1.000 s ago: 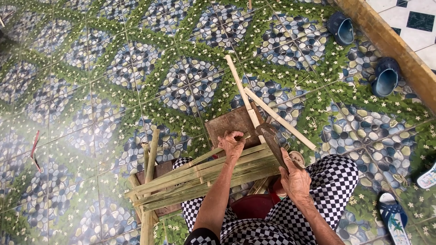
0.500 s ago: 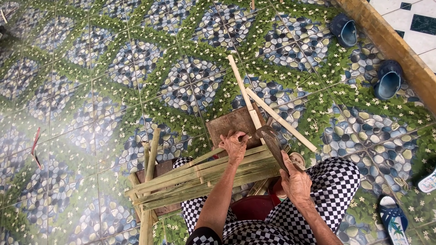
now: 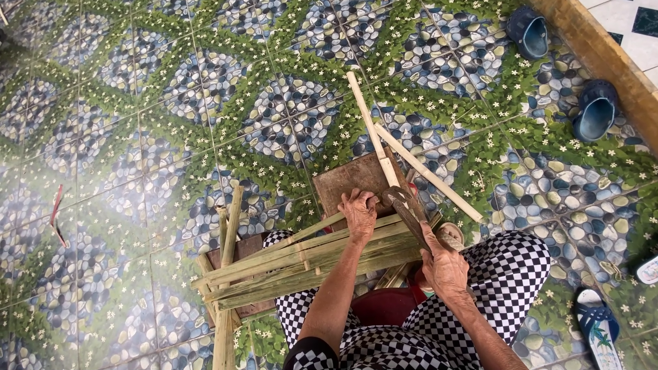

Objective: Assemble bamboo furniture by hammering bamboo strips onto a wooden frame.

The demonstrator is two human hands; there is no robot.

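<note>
Nothing much has shifted in the last second — my left hand (image 3: pixel 359 212) still presses, fingers curled, on the upright bamboo strip (image 3: pixel 373 133) over the wooden block (image 3: pixel 346 181), and my right hand (image 3: pixel 444 264) stays wrapped tight around the handle of the dark blade (image 3: pixel 404 205), set against that strip. To split cleanly I judge the blade should follow the grain, my left fingers kept clear of its edge. Green bamboo slats (image 3: pixel 308 257) lie across my checked lap and crowd the stroke — blue sandals (image 3: pixel 595 109) sit well apart.
</note>
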